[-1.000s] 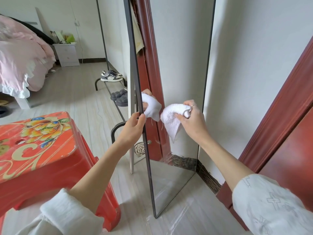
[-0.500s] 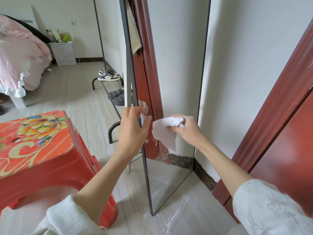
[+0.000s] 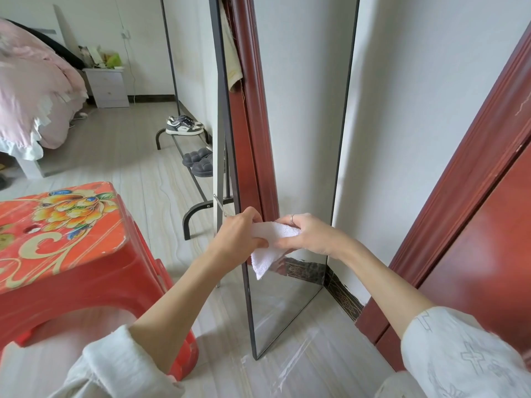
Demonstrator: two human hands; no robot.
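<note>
A tall standing mirror with a thin black frame (image 3: 301,139) leans near the wall, its lower edge on the floor. In front of its lower half I hold a white cloth (image 3: 267,254) with both hands. My left hand (image 3: 238,237) grips the cloth's left side, fingers curled over it. My right hand (image 3: 304,234), with a ring on one finger, pinches the cloth's right side. A corner of the cloth hangs down below the hands. Both hands are just off the glass; I cannot tell whether the cloth touches it.
A red plastic stool with a flower print (image 3: 63,242) stands close at the left. A low black shoe rack (image 3: 198,173) with sneakers and dark slippers runs behind the mirror. A dark red door frame (image 3: 471,179) is at the right. A bed with pink bedding (image 3: 31,90) and a white nightstand (image 3: 107,87) stand at the far left.
My left hand has let go of the mirror's frame edge and taken hold of the cloth beside my right hand. Both hands moved lower down the mirror.
</note>
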